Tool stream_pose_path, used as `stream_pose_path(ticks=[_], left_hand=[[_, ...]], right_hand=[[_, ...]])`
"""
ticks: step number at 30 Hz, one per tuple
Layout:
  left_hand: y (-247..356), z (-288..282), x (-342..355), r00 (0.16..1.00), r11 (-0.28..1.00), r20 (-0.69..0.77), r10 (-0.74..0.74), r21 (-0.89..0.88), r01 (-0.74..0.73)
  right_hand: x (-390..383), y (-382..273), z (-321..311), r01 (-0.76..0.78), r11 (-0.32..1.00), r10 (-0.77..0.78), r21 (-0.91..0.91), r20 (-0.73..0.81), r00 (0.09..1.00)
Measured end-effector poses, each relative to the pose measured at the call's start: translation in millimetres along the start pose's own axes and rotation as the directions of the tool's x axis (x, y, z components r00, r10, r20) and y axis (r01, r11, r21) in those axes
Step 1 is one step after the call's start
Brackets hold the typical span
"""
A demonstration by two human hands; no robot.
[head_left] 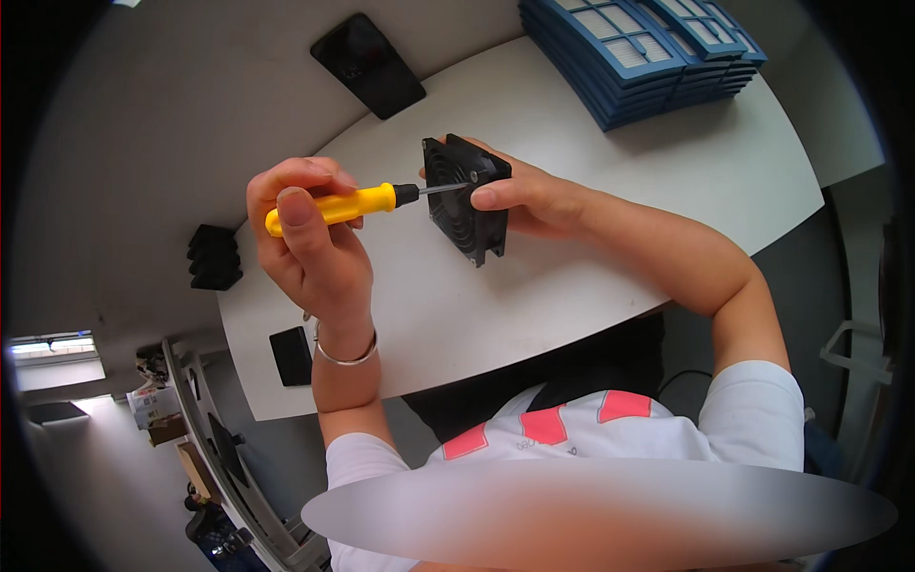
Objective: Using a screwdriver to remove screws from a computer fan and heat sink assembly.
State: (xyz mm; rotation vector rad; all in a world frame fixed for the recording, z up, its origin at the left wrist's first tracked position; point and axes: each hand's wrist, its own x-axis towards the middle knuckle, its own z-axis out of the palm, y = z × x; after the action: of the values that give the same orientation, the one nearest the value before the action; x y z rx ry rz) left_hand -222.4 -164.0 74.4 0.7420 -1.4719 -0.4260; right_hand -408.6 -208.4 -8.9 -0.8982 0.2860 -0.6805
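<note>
My left hand (pixel 324 257) is closed around the yellow handle of a screwdriver (pixel 367 202), thumb laid along it. The metal shaft points right, and its tip meets or lies just in front of the upper right corner of a square black cooling fan (pixel 456 205), near a screw there. That fan stands upright in my right hand (pixel 538 198), a little above the white table. My right thumb presses near the same corner, while the other fingers are mostly hidden behind the fan. Whether the tip sits in the screw head cannot be made out.
Blue-framed filters with white pleats are stacked (pixel 620 91) at the table's far right. A dark tablet-like device (pixel 372 67) stands at the far edge. Several black pieces (pixel 214 257) are by the left edge, and a small black rectangle (pixel 291 357) lies on the white table (pixel 562 300).
</note>
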Motion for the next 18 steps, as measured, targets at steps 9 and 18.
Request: stream_pose_path(ticks=[9, 18], left_hand=[[-13.3, -1.6, 3.1, 0.998, 0.994, -0.018, -0.063, -0.085, 0.061], [-8.4, -20.6, 10.8, 0.985, 0.969, 0.136, -0.105, 0.237, 0.071]], right_hand=[[0.1, 0.7, -3.8, -0.045, 0.999, 0.046, 0.026, -0.038, 0.998], [2.5, -1.4, -5.5, -0.081, 0.997, 0.080, -0.003, -0.110, 0.991]])
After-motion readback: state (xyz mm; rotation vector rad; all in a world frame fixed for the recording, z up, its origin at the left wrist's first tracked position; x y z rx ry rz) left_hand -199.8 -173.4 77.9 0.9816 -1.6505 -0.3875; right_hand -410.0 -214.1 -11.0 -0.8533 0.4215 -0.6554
